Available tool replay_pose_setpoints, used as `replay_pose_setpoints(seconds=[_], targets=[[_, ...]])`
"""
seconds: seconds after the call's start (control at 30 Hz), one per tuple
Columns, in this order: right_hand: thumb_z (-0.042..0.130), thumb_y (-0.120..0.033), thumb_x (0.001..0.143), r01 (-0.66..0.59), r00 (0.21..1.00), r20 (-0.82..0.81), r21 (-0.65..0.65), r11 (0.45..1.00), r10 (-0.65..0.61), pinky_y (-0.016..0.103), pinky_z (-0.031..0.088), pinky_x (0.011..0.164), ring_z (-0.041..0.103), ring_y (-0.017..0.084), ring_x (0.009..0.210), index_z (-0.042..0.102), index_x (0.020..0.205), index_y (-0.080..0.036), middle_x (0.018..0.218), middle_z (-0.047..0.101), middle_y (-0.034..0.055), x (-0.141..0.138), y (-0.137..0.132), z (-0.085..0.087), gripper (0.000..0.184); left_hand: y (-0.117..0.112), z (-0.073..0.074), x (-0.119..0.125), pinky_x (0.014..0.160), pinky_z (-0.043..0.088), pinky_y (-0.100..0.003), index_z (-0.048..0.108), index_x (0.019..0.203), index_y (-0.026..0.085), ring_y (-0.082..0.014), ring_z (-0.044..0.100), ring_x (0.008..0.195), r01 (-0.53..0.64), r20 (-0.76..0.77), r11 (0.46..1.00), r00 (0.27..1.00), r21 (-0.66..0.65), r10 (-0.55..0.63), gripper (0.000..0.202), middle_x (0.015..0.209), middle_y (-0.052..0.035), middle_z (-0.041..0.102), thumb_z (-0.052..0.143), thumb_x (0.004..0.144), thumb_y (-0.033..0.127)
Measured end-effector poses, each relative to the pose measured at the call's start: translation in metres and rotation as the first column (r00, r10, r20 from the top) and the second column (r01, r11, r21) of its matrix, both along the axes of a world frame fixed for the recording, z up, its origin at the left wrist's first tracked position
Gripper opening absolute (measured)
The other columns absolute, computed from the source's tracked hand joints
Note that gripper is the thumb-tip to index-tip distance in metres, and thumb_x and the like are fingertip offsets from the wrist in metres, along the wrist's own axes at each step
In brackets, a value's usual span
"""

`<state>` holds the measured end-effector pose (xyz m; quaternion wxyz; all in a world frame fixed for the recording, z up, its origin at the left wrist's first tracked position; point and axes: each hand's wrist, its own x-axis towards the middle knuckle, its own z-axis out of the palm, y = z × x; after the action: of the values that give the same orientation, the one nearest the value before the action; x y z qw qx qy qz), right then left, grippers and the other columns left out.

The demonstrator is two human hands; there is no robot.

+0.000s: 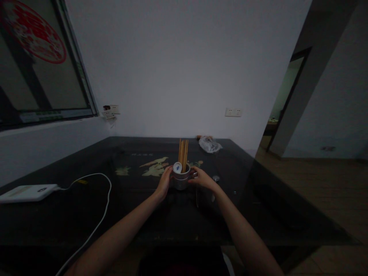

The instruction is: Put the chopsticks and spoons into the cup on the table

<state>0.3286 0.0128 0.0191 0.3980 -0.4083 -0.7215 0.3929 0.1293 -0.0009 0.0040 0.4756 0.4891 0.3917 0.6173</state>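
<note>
A metal-looking cup [181, 182] stands upright on the dark table in front of me. Several wooden chopsticks [183, 153] and a white spoon with a blue mark [177, 167] stick up out of it. My left hand [165, 181] presses against the cup's left side. On the opposite side, my right hand [199, 178] curls its fingers around the handle area. Some of the fingertips of both hands are hard to see in the dim light. Just right of my right hand lies a shiny metal spoon [216, 178], partly behind my forearm.
The dark table [138, 226] has a bird picture on its top. A crumpled clear plastic bag [209, 144] lies near the wall. At left is a white power bank [28, 193] with a white cable [108, 199] running toward me. A dark long object [276, 205] lies at right.
</note>
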Motion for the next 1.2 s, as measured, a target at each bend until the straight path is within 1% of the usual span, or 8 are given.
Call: replay_pose_setpoints(seconds=[0.2,0.27,0.37,0.47,0.6,0.7,0.87,1.2], targets=[[0.065,-0.012,0.068,0.224,0.947,0.214,0.095,0.970,-0.240,0.026,0.049,0.066,0.063,0.016,0.071,0.065,0.097,-0.014,0.079,0.068,0.0040,0.025,0.011,0.011,0.029,0.002,-0.001,-0.002,0.086,0.044,-0.029,0.058,0.106,0.019,-0.0207,0.052,0.113,0.001,0.038,1.000,0.999,-0.011,0.000,0.039,0.119,-0.0068,0.059,0.049,0.082,0.048],[0.064,-0.016,0.071,0.347,0.865,0.330,0.153,0.925,-0.379,0.024,0.047,0.066,0.065,0.017,0.075,0.067,0.090,-0.016,0.079,0.069,0.0047,0.036,0.011,0.017,0.019,0.003,0.000,-0.002,0.086,0.044,-0.030,0.059,0.104,0.019,-0.0214,0.051,0.114,0.007,0.062,1.000,0.998,-0.007,-0.007,0.039,0.118,-0.0066,0.059,0.051,0.081,0.050],[0.062,-0.024,0.075,0.506,0.684,0.499,0.200,0.839,-0.532,0.025,0.046,0.068,0.066,0.020,0.083,0.069,0.086,-0.019,0.086,0.071,0.0068,0.056,0.006,0.026,0.013,0.002,0.001,-0.001,0.087,0.043,-0.031,0.059,0.104,0.020,-0.0224,0.051,0.114,0.014,0.059,1.000,0.998,0.002,-0.014,0.040,0.118,-0.0063,0.059,0.051,0.081,0.051],[0.061,-0.030,0.077,0.604,0.522,0.649,0.177,0.777,-0.553,0.028,0.046,0.070,0.066,0.025,0.091,0.070,0.086,-0.021,0.093,0.071,0.0101,0.073,-0.001,0.032,0.015,0.000,0.002,0.000,0.088,0.042,-0.032,0.059,0.104,0.021,-0.0232,0.051,0.114,0.016,0.020,1.000,1.000,0.006,-0.016,0.043,0.116,-0.0061,0.060,0.049,0.081,0.055],[0.064,-0.035,0.076,0.672,0.413,0.772,0.100,0.734,-0.484,0.032,0.048,0.072,0.066,0.028,0.096,0.070,0.090,-0.019,0.101,0.069,0.0140,0.086,-0.006,0.032,0.022,0.001,0.001,0.002,0.092,0.041,-0.034,0.057,0.106,0.021,-0.0230,0.052,0.110,0.028,-0.016,0.999,0.999,0.025,-0.028,0.047,0.112,-0.0062,0.061,0.050,0.079,0.059],[0.067,-0.037,0.073,0.689,0.381,0.818,0.059,0.722,-0.431,0.034,0.049,0.074,0.064,0.030,0.100,0.068,0.097,-0.017,0.105,0.067,0.0165,0.087,-0.007,0.031,0.030,0.001,-0.001,0.001,0.093,0.040,-0.035,0.055,0.108,0.021,-0.0228,0.052,0.111,0.026,-0.048,0.999,0.999,0.034,-0.025,0.048,0.114,-0.0062,0.061,0.051,0.079,0.059],[0.067,-0.039,0.073,0.681,0.402,0.852,-0.033,0.732,-0.336,0.034,0.049,0.074,0.065,0.029,0.098,0.067,0.101,-0.015,0.102,0.068,0.0168,0.086,-0.007,0.029,0.037,-0.001,0.000,0.000,0.098,0.037,-0.033,0.053,0.112,0.023,-0.0221,0.049,0.117,0.011,-0.090,0.998,0.996,0.063,-0.006,0.047,0.120,-0.0061,0.058,0.050,0.080,0.058],[0.073,-0.038,0.066,0.656,0.417,0.860,-0.061,0.752,-0.294,0.030,0.049,0.069,0.067,0.027,0.093,0.066,0.100,-0.015,0.101,0.069,0.0156,0.084,-0.008,0.028,0.041,-0.006,0.007,0.002,0.104,0.034,-0.037,0.048,0.117,0.020,-0.0238,0.048,0.120,0.028,-0.155,0.993,0.988,0.119,-0.009,0.052,0.125,-0.0103,0.054,0.059,0.077,0.051]])
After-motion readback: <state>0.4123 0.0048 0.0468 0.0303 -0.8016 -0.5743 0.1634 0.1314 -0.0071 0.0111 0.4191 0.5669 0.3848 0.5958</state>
